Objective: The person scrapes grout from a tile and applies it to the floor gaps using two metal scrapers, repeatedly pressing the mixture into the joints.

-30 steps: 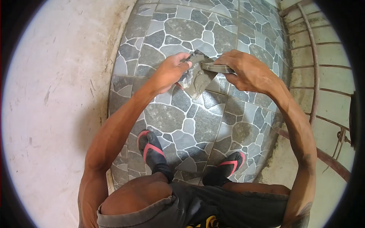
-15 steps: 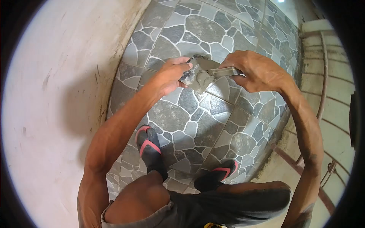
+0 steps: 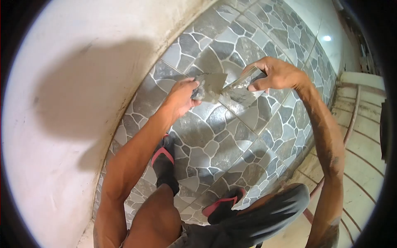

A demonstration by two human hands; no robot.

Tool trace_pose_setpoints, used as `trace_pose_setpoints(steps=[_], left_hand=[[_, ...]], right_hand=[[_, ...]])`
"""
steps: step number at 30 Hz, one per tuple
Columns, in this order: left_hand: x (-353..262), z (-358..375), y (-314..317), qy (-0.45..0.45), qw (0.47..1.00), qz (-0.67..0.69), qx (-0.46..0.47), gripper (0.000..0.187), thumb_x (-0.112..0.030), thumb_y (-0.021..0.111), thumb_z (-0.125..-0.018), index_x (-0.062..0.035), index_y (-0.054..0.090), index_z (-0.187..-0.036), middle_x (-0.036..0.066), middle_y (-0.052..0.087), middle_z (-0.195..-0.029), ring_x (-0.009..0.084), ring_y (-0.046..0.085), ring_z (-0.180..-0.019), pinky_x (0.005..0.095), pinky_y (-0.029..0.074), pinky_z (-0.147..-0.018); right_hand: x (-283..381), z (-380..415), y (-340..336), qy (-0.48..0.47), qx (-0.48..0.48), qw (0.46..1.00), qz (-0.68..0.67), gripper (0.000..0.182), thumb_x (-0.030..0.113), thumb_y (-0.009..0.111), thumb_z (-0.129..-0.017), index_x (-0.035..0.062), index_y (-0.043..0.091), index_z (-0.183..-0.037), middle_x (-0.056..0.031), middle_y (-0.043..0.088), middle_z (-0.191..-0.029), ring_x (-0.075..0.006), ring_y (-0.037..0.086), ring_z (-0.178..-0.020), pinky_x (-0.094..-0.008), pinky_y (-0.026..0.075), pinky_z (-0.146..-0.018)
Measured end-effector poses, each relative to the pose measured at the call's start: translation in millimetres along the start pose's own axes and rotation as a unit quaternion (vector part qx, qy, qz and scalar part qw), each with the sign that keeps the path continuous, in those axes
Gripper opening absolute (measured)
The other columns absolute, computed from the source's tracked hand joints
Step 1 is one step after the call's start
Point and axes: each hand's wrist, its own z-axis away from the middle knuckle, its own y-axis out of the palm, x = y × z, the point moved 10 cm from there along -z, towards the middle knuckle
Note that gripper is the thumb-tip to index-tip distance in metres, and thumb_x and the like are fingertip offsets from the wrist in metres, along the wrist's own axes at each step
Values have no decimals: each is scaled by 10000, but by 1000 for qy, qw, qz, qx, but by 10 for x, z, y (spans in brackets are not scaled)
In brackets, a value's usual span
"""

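We take the stone-pattern tiled floor as our landmark. Above it, at chest level in the head view, our left hand is closed around the handle end of a small trowel, whose flat grey blade carries a smear of wet mortar. Our right hand is clamped on a second flat blade, a scraper, whose edge touches the trowel blade at an angle. Both tools hang over the floor, clear of the tiles. Below them on the floor stand our two feet in dark sandals with pink straps. The plastered wall borders the floor on the left side; a metal railing borders it on the right.
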Motion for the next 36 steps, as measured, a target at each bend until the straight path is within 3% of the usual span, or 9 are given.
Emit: trace_pose_setpoints(steps=[4, 10, 12, 15, 16, 22, 28, 31, 36], left_hand=[[-102, 355, -456, 47, 998, -23, -38, 460, -215, 560, -985, -21, 448, -1387, 89, 579, -1183, 200, 582, -1001, 422, 521, -689], [47, 1362, -1101, 44, 995, -72, -46, 432, -175, 566, -978, -14, 462, -1366, 87, 629, -1082, 138, 633, -891, 309, 545, -544], [189, 1539, -1240, 5, 997, -43, -70, 395, -140, 552, -983, -10, 475, -1348, 78, 635, -1065, 125, 632, -884, 288, 546, -605], [283, 1564, -1290, -32, 997, 10, -75, 352, -100, 529, -991, 2, 488, -1325, 72, 644, -1056, 117, 629, -901, 268, 538, -725], [300, 1544, -1269, -43, 996, 29, -72, 340, -89, 522, -993, 7, 490, -1318, 71, 647, -1055, 116, 628, -912, 263, 533, -769], [142, 1473, -1123, -39, 998, 32, -24, 321, -74, 507, -996, 22, 499, -1302, 84, 642, -1129, 117, 618, -984, 263, 502, -860], [143, 1578, -1248, -7, 999, 13, -34, 327, -103, 519, -995, 1, 498, -1305, 94, 670, -1076, 128, 657, -917, 270, 530, -814], [261, 1648, -1321, -15, 998, 47, -43, 344, -75, 504, -1000, 32, 491, -1327, 94, 625, -1195, 119, 594, -1051, 269, 472, -914], [282, 1784, -1428, -18, 995, 71, -74, 356, -78, 505, -1001, 26, 484, -1341, 94, 640, -1175, 121, 620, -1011, 267, 493, -894]], right_hand=[[-27, -423, -343, -43, -116, 991, -56, 388, 213, 740, -844, -8, 672, -1156, -25, 653, -747, -103, 544, -625, -254, 444, -581], [-290, -1257, -1199, 13, -281, 958, 61, 328, 271, 694, -855, -42, 664, -946, -69, 629, -738, -144, 562, -633, -308, 450, -597], [-220, -1455, -1364, 18, -300, 951, 76, 322, 280, 687, -844, -37, 656, -888, -81, 620, -725, -153, 567, -635, -312, 451, -601], [-191, -1825, -1578, -29, -348, 929, 124, 384, 304, 673, -771, -59, 680, -897, -191, 681, -789, -271, 645, -711, -399, 486, -680], [-185, -1919, -1608, -11, -336, 926, 173, 416, 330, 657, -749, -60, 676, -894, -257, 681, -854, -346, 671, -811, -427, 501, -759], [55, -2217, -1575, -30, -345, 895, 281, 402, 296, 640, -761, -64, 672, -936, -282, 674, -953, -423, 649, -914, -470, 500, -841], [89, -2547, -1501, -90, -356, 842, 394, 341, 254, 640, -764, -51, 668, -912, -283, 673, -908, -422, 654, -913, -479, 505, -859], [68, -2619, -1439, -92, -359, 835, 406, 317, 236, 641, -763, -51, 662, -894, -279, 674, -902, -422, 654, -915, -473, 512, -873], [191, -2595, -1130, -111, -376, 805, 444, 298, 240, 643, -773, -19, 664, -918, -233, 696, -907, -386, 669, -901, -473, 506, -891]])
